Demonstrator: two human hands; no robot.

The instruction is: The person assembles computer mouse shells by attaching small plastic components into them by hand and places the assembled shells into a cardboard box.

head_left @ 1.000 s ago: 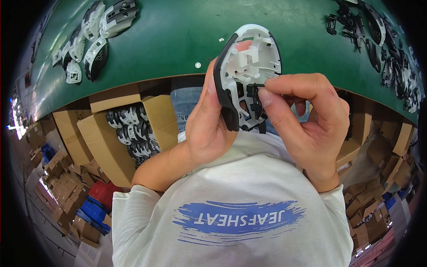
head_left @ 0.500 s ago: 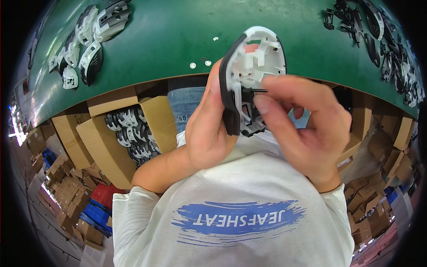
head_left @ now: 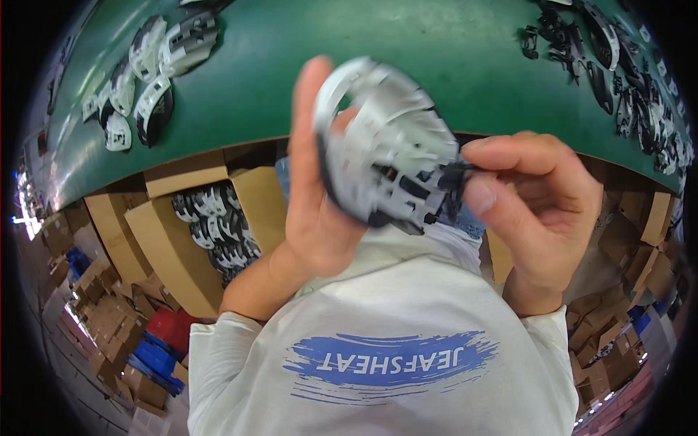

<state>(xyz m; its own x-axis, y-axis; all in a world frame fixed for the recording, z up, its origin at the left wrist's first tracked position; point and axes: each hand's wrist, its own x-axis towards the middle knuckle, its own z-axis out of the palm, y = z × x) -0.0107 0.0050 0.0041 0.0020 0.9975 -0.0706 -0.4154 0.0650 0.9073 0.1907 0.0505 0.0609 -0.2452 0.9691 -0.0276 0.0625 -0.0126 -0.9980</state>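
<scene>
My left hand (head_left: 316,218) holds a white and black plastic shell (head_left: 389,131), shaped like a computer mouse cover, above the table's near edge. The shell's ribbed white inner side faces up and is smeared by motion. Its fingers pass behind the shell, one sticking up past the far left rim. At the shell's right edge, the thumb and forefinger of my right hand (head_left: 545,200) pinch a small black plastic part (head_left: 454,176). This part touches or overlaps the shell; whether it is fixed there I cannot tell.
White and black shells (head_left: 153,109) lie on the green table (head_left: 276,43) at the far left. Small black parts (head_left: 560,43) and more shells are heaped at the far right. Below the table's left edge stands an open cardboard box (head_left: 171,247) with stacked shells.
The shell has turned and tipped over to the right, showing more of its inner side. My right hand has moved right with the black part. The small white discs on the table are now hidden.
</scene>
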